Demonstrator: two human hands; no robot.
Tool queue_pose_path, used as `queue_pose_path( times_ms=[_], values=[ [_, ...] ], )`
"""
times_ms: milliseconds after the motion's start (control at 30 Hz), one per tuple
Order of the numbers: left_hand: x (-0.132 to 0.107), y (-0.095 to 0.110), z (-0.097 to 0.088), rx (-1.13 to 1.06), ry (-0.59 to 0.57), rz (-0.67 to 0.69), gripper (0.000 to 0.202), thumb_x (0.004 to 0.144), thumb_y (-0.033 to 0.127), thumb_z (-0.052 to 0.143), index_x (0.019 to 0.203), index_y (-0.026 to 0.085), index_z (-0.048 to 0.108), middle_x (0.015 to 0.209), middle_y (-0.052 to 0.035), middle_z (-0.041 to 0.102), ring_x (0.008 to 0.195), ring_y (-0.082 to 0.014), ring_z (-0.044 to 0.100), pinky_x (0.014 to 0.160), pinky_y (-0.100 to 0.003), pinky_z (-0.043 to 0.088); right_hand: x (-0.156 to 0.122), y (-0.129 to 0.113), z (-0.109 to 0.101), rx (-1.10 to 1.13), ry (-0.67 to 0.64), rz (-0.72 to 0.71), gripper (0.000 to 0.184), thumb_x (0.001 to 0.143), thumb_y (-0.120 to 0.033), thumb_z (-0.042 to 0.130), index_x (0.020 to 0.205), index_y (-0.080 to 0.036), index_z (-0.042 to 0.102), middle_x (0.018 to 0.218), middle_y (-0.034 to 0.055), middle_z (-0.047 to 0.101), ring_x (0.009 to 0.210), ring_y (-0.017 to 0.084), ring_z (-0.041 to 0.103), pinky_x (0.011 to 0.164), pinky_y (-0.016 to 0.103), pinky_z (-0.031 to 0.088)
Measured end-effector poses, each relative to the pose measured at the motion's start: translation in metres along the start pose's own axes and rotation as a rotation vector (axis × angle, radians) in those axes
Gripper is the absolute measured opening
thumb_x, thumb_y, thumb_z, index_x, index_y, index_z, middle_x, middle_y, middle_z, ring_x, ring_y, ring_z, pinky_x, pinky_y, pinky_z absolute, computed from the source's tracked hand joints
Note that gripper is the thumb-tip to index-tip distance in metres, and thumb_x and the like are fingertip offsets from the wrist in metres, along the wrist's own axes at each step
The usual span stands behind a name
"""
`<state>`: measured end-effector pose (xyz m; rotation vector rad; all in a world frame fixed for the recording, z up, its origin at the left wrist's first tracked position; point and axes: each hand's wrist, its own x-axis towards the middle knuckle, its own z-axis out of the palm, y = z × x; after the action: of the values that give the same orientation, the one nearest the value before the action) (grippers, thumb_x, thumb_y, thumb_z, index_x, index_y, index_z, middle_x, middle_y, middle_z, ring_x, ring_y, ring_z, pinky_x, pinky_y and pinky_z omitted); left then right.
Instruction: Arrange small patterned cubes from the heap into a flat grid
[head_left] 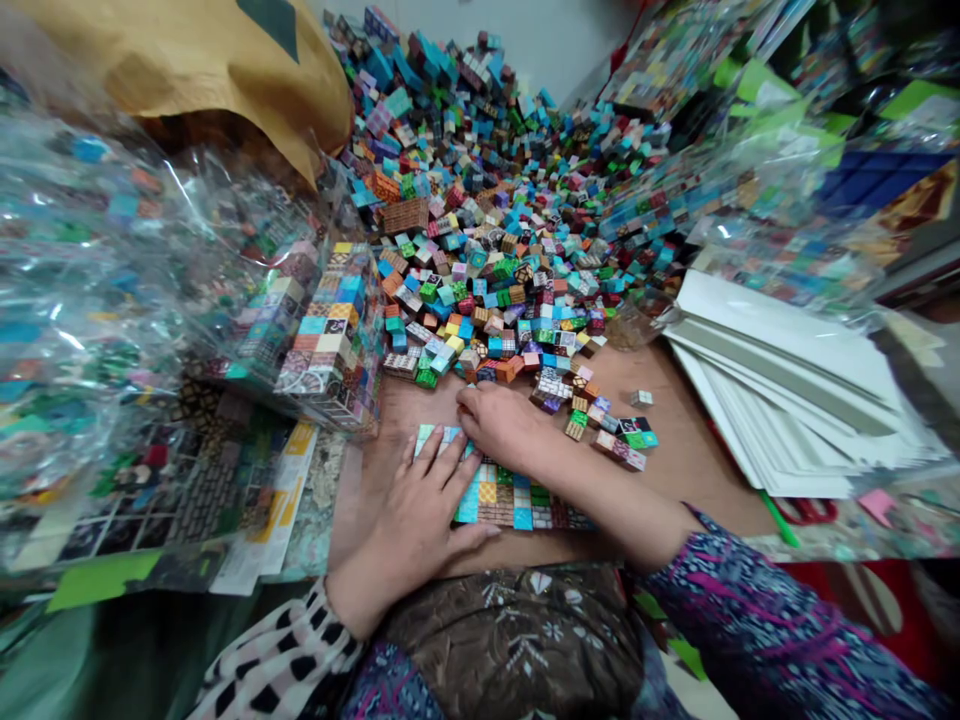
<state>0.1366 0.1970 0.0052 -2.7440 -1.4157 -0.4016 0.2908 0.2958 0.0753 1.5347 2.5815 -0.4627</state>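
1. My left hand point(420, 510) lies flat, fingers spread, on the left end of the block grid point(517, 500) near the table's point(675, 450) front edge. It grips nothing.
2. My right hand point(499, 420) rests palm down on the grid's back edge. Whether its fingers pinch a block, I cannot tell.
3. The grid is only loose cubes pushed together, so I judge that a sideways nudge from either palm would break its rows.
4. The pile point(480, 200) slopes down toward the grid, with strays point(615, 440) just beside it. A slide would mix them in.
5. Clear bags point(97, 280) at the left edge hold blocks. A bagged pack point(330, 330) shows neat rows.
6. Paper sheets point(787, 400) are stacked at the right edge.
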Motion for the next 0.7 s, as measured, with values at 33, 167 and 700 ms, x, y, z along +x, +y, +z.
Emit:
queue_pose_path(
  times_ms=[33,167,700],
  values=[
    [0.000,0.000,0.000,-0.002,0.002,0.000,0.078,0.085,0.072,0.047,0.139,0.015,0.051,0.149,-0.0135,0.045,0.139,-0.0372,0.032,0.114,-0.057,0.023,0.000,0.000,0.001,0.000,0.005,0.002,0.027,0.095,-0.021,0.042,0.110,-0.016,0.065,0.098,0.0104,0.066,0.083,0.020,0.063,0.066,0.029,0.042],
    [0.001,0.000,0.000,-0.007,-0.004,-0.003,0.079,0.085,0.072,0.046,0.140,0.016,0.050,0.150,-0.0133,0.043,0.139,-0.0374,0.031,0.113,-0.057,0.023,-0.003,0.004,0.004,-0.017,0.020,-0.004,0.029,0.094,-0.019,0.043,0.113,-0.014,0.065,0.100,0.0123,0.066,0.084,0.021,0.062,0.068,0.030,0.043],
    [0.000,-0.001,0.001,-0.017,-0.010,-0.009,0.079,0.085,0.073,0.045,0.142,0.018,0.047,0.151,-0.0119,0.043,0.140,-0.0368,0.031,0.115,-0.056,0.020,-0.021,0.048,0.002,0.273,0.182,-0.085,0.020,0.089,-0.012,0.055,0.103,-0.015,0.068,0.103,0.0100,0.069,0.094,0.020,0.061,0.082,0.029,0.044]
  ],
)
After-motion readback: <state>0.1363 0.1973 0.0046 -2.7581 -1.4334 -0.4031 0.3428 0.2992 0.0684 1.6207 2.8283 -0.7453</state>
